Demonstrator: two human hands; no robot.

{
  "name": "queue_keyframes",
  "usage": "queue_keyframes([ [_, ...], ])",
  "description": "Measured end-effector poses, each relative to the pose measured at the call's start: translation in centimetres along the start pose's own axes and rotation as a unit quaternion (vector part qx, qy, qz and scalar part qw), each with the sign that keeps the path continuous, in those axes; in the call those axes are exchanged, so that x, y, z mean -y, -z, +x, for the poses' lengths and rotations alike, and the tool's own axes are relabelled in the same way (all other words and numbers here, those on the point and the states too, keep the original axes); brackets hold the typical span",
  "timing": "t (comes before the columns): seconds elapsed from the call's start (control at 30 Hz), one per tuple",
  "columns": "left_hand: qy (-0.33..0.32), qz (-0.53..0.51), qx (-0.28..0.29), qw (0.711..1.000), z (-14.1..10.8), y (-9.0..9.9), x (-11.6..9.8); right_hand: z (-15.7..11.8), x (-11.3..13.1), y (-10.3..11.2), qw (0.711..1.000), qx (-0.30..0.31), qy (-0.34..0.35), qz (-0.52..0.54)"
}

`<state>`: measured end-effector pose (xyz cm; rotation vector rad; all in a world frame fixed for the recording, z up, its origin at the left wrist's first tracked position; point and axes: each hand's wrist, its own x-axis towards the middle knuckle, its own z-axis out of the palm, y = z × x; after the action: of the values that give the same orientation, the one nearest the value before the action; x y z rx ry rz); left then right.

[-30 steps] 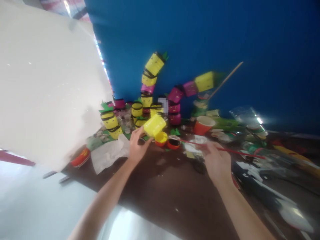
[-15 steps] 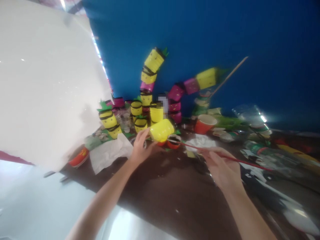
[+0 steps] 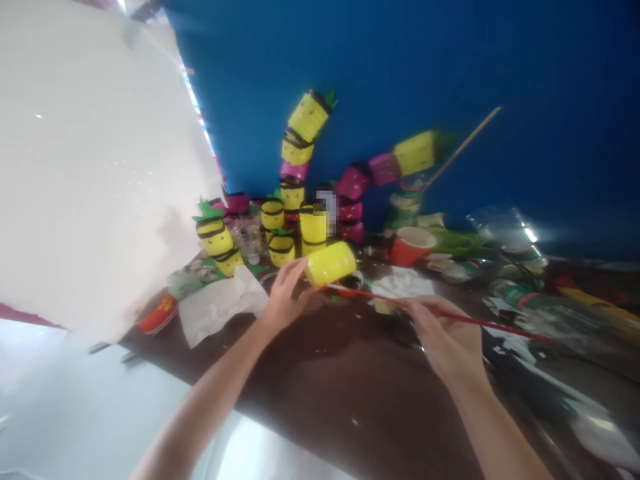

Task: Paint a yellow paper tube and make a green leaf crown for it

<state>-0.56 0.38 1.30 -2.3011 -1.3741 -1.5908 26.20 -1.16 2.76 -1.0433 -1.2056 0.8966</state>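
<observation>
My left hand (image 3: 287, 293) grips the near end of a bright yellow cup (image 3: 331, 264), which lies sideways in the air above the brown table (image 3: 320, 373). In my right hand (image 3: 447, 333) is a long thin red brush (image 3: 505, 329), held between the fingers. Its tip is close under the cup's lower side; whether it touches is too blurred to tell. Behind the yellow cup a small container with a dark inside (image 3: 356, 279) is partly hidden. Yellow stacked cups with drawn faces (image 3: 281, 251) stand just beyond.
Curved stacks of yellow and magenta cups (image 3: 354, 183) rise against the blue wall (image 3: 400, 67). A red paper cup (image 3: 413, 247), crumpled white paper (image 3: 215, 307), a red bowl (image 3: 159, 313) and plastic bottles (image 3: 530, 300) lie around the table.
The yellow cup has shifted slightly right and turned a little in my left hand. The brush tip has moved slightly left along the cup's underside.
</observation>
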Motion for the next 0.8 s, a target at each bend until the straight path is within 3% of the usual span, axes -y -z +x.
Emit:
queue_keyframes([
  [0.43,0.017,-0.036,0.003,0.999,-0.1,-0.1,0.1,-0.6,0.7,-0.1,0.998,-0.022,0.046,-0.048],
  [0.6,0.020,-0.035,-0.005,0.999,-0.1,-0.1,0.1,-0.7,0.4,0.1,0.998,-0.022,0.047,-0.018],
  [0.8,0.014,-0.036,-0.006,0.999,-0.1,0.0,0.0,-1.0,1.2,-0.4,0.992,-0.033,0.075,-0.093],
])
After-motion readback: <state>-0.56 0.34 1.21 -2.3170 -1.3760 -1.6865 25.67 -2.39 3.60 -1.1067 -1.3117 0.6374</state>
